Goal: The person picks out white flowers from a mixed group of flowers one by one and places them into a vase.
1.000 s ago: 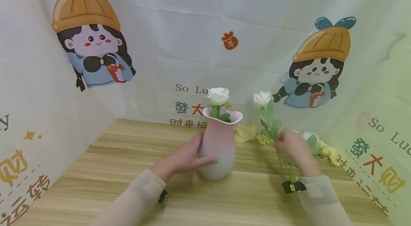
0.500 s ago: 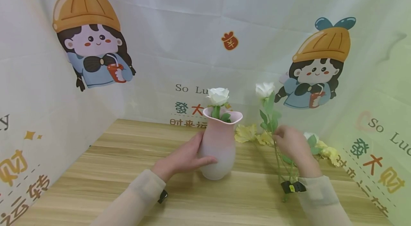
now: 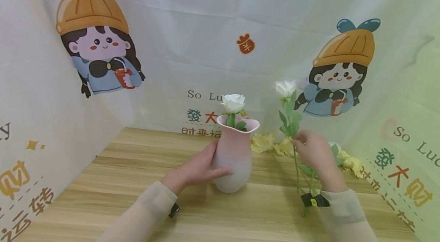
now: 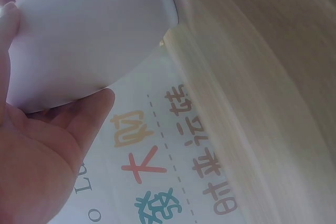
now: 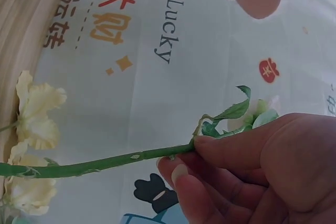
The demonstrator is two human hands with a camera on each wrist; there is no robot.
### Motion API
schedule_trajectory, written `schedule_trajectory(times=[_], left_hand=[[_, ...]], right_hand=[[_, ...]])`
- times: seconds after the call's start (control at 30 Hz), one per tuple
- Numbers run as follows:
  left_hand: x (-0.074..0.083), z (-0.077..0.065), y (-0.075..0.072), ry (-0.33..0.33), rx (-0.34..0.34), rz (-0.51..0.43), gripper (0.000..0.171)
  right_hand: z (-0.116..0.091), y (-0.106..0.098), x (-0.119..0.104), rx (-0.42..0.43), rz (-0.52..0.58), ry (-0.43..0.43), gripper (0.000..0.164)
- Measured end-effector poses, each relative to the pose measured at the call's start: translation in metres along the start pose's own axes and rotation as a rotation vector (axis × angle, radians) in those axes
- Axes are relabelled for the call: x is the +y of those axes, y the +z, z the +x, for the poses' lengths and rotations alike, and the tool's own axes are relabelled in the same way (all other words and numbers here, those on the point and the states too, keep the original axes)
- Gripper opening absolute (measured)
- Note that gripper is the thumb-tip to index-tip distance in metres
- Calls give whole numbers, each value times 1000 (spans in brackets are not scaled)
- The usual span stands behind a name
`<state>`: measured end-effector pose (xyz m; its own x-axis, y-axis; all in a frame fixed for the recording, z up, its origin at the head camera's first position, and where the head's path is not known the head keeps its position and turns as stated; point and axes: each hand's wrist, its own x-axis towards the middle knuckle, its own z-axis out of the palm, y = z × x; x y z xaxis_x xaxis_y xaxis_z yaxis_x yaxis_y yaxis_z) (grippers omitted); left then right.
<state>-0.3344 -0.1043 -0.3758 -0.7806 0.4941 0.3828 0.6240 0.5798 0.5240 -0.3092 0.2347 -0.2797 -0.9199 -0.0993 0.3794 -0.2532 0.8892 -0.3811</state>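
Observation:
A pink-and-white vase (image 3: 235, 154) with a wavy rim stands upright on the table, a white rose (image 3: 233, 103) in its mouth. My left hand (image 3: 197, 167) grips the vase's left side, the thumb across its front; in the left wrist view its fingers wrap behind the pale vase body (image 4: 94, 35). To the right of the vase, my right hand (image 3: 316, 154) pinches the stem of a second white rose (image 3: 286, 89), which stands upright, bloom above the fingers. The right wrist view shows the green stem (image 5: 105, 164) between thumb and fingers.
Yellow flowers (image 3: 264, 142) lie at the table's back, right of the vase. Under and behind my right hand are more yellow blooms (image 3: 354, 165) and another white rose (image 3: 335, 146). A printed cloth (image 3: 192, 43) hangs behind the wooden table (image 3: 137, 158).
My right hand has risen slightly with the white rose, its bloom moving up and a little to the right. The left hand and the vase keep their place.

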Motion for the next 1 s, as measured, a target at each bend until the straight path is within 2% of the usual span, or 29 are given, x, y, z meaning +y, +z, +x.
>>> schedule_trajectory(times=[0.3, 0.57, 1.0], left_hand=[[-1, 0, 1, 6, 7, -3, 100], [-1, 0, 0, 4, 4, -13, 101], [0, 0, 0, 20, 8, -20, 99]], right_hand=[[-4, -5, -6, 103, 44, -30, 23], [-5, -12, -14, 162, 73, -27, 25], [1, -5, -33, 258, 137, -85, 16]])
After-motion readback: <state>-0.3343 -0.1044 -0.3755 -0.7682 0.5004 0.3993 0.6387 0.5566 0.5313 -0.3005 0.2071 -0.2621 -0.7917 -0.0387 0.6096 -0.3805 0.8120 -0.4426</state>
